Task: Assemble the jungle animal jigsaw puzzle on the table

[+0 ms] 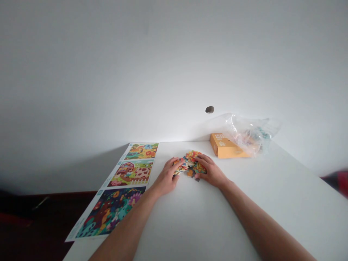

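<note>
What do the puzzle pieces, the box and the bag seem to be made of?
Puzzle pieces: probably printed cardboard, flat with pale edges; finish unclear. Box: likely thin card, smooth and orange, with crisp edges. Bag: apparently clear, glossy plastic film, being see-through, crinkled and brightly highlighted.

I see puzzle pieces [192, 158] on the table [195, 224] — a picture sheet [133, 174] to their left, a box [228, 151] behind, rightward, a plastic bag [252, 136] over its right end — the wall [163, 72] beyond.

Soft light brightens the wall [174, 90] behind the table [206, 217]; left of it, the floor [54, 221] is blurred, nearly black.
</note>
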`<state>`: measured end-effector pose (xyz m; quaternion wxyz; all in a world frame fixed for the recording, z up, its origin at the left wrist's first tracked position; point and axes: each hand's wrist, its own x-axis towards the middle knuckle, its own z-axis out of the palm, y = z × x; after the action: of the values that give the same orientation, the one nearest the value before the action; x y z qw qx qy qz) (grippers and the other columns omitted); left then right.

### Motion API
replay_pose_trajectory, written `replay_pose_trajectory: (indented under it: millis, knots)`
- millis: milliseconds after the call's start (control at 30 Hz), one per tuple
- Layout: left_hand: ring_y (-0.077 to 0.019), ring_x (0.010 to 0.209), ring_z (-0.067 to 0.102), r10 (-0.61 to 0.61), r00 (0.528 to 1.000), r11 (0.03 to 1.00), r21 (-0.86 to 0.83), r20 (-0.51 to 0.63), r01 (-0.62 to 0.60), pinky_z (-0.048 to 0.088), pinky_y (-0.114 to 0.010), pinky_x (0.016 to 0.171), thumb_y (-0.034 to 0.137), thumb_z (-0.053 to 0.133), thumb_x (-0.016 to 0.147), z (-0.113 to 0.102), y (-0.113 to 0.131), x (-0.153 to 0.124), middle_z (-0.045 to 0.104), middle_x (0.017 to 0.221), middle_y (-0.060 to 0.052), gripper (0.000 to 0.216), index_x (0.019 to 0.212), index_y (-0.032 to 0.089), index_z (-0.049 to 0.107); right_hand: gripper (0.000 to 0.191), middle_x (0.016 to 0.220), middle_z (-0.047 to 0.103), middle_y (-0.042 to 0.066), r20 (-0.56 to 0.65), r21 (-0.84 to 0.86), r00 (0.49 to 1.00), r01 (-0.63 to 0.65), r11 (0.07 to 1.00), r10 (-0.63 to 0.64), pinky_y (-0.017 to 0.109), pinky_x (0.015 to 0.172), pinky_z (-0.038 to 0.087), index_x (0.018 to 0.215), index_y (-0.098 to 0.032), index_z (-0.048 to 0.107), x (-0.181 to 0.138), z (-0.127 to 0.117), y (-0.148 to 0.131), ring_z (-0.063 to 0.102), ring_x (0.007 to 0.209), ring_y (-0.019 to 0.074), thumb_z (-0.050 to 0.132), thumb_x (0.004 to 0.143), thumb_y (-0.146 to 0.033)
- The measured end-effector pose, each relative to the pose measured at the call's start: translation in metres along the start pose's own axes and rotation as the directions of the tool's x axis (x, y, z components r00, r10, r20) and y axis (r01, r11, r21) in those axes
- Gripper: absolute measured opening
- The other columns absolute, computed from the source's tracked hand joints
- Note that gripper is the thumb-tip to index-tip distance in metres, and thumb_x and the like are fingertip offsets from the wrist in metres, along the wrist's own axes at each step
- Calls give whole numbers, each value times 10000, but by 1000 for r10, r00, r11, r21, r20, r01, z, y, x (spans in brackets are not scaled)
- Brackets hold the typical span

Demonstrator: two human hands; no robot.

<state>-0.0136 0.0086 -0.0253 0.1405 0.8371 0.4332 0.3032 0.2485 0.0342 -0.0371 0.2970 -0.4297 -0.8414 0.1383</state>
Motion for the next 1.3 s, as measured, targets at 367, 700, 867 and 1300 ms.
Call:
replay_pose_trajectory:
  millis: [367,700,867,1300]
  knots:
    - [-277,1313,383,-51,993,991,119,-106,64,337,-516,1132,47,496,794,3,-9,0,473,1343,-87,587,1337,268,538,705,1210,543,114,-90,-122,979,-192,974,182,449,991,450,1349,-254,530,-3,-11,3,545,1119,294,726,746,-564]
    - [-264,1243,477,-212,959,970,76,-190,229,400,-467,1092,141,570,836,8,-19,-2,474,1322,-103,484,1308,250,551,807,1247,505,108,-39,-116,988,-153,981,150,453,997,431,1364,-262,507,-6,-14,-5,529,1142,299,749,683,-622]
    - [-253,1196,522,-229,950,968,56,-213,246,436,-447,1061,175,604,829,9,-22,1,494,1284,-94,456,1277,252,565,796,1286,482,100,-7,-138,987,-162,977,163,462,1002,417,1403,-307,455,-6,-15,-6,497,1191,303,757,708,-551]
    - [-334,1118,520,-375,898,836,335,-231,435,388,-523,967,349,668,774,-2,0,1,595,1155,-110,475,1231,241,596,932,1383,400,151,-6,-166,990,-139,976,140,536,1050,342,1449,-281,397,-8,-9,-6,370,1294,362,737,663,-651]
